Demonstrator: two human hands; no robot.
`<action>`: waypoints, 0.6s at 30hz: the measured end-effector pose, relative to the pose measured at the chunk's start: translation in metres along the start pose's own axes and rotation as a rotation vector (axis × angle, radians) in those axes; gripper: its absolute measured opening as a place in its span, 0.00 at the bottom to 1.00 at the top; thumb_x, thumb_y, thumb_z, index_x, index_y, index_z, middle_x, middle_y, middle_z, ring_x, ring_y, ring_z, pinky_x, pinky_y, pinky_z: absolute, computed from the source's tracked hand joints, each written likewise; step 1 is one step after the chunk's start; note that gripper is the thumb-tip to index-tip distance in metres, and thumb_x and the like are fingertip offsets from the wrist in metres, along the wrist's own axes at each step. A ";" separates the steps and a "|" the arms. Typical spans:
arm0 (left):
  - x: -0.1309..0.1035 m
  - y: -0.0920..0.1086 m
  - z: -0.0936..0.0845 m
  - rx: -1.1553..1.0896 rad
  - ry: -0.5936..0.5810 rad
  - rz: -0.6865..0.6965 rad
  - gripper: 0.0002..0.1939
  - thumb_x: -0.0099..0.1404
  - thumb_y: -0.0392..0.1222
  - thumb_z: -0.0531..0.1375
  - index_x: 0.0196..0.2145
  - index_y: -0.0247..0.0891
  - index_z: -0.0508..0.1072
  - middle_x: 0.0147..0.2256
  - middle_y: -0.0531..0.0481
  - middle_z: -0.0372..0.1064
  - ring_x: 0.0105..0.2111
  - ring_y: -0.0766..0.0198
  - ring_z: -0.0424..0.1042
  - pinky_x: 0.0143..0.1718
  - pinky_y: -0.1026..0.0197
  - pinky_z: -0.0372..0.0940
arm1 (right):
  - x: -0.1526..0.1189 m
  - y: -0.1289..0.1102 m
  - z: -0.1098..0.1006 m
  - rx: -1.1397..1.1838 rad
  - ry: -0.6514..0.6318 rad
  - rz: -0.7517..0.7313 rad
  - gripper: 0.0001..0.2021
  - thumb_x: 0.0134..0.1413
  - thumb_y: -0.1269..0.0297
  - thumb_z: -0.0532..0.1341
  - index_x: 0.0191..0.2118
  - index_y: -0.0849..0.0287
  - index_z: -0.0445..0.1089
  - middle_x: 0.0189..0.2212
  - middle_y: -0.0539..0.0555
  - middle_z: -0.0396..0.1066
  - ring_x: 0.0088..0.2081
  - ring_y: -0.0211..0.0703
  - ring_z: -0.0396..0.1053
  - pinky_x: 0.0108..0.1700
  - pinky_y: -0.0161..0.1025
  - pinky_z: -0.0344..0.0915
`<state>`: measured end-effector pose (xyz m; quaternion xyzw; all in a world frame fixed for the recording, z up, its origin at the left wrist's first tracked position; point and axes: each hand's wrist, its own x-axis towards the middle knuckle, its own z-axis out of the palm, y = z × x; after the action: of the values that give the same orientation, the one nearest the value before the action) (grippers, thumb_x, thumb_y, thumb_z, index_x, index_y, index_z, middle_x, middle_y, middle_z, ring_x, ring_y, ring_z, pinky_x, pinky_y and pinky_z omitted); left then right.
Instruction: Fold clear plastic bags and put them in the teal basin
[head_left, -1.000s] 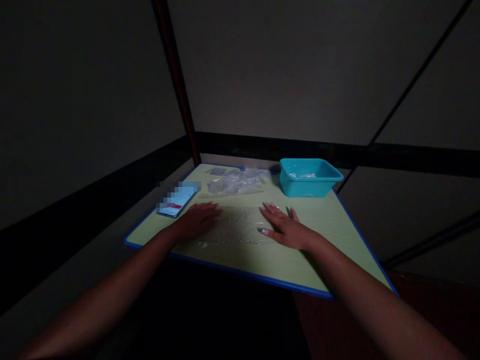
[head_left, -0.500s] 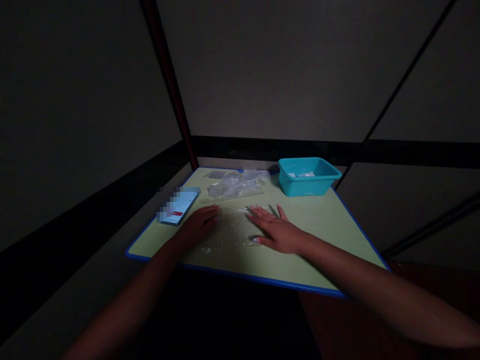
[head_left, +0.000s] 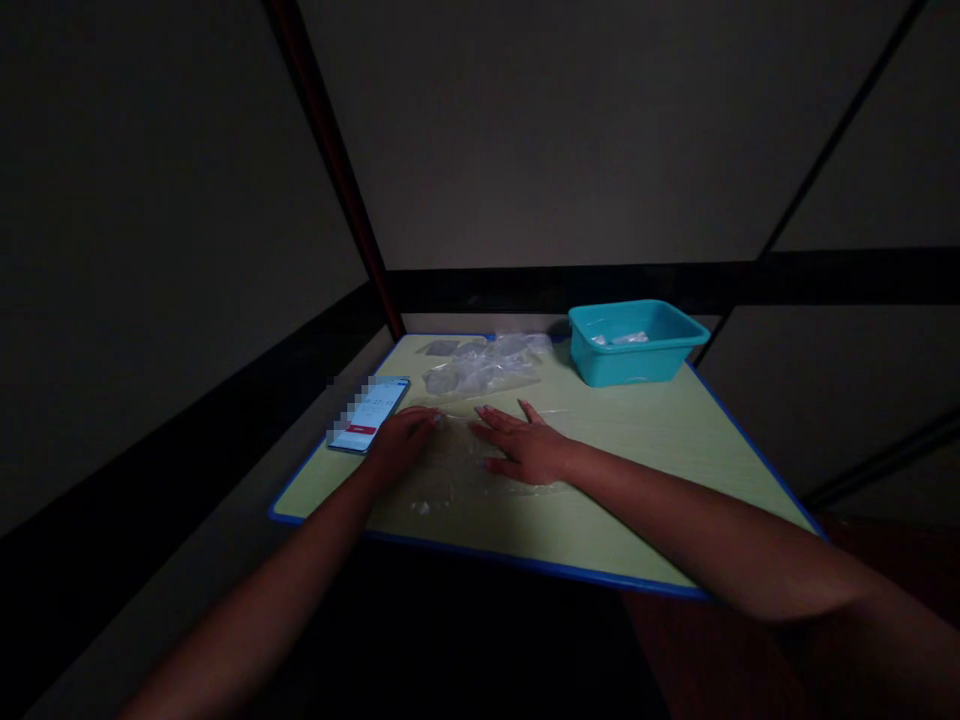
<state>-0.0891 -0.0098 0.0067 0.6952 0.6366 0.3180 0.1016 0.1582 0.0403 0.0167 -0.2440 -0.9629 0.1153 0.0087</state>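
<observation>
Dark walls surround a pale table [head_left: 645,510] edged in blue. A teal tub [head_left: 630,362] sits at its far right corner, crumpled bags [head_left: 484,368] along the far edge, and a phone [head_left: 369,415] at the left edge. Near the middle lies a clear bag [head_left: 457,465]; the right hand [head_left: 521,445] spreads open on it, the left hand [head_left: 403,438], fingers loosely bent, at its left side.
</observation>
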 end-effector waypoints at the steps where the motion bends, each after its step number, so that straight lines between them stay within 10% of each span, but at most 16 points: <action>1: 0.003 -0.001 0.001 0.002 0.017 -0.020 0.16 0.64 0.48 0.53 0.39 0.39 0.78 0.42 0.47 0.77 0.44 0.56 0.74 0.49 0.55 0.66 | 0.000 0.000 0.001 -0.008 0.005 0.002 0.33 0.63 0.46 0.47 0.68 0.60 0.44 0.68 0.62 0.34 0.68 0.54 0.36 0.61 0.67 0.26; 18: 0.008 -0.010 0.009 0.058 0.164 -0.040 0.17 0.63 0.42 0.53 0.49 0.36 0.68 0.36 0.48 0.72 0.35 0.60 0.72 0.39 0.58 0.66 | 0.000 0.002 -0.003 -0.039 0.057 0.065 0.32 0.64 0.49 0.44 0.68 0.61 0.42 0.68 0.60 0.38 0.68 0.54 0.36 0.61 0.69 0.24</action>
<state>-0.0921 0.0021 -0.0033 0.6568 0.6652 0.3533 0.0355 0.1593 0.0428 0.0195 -0.2786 -0.9558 0.0897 0.0275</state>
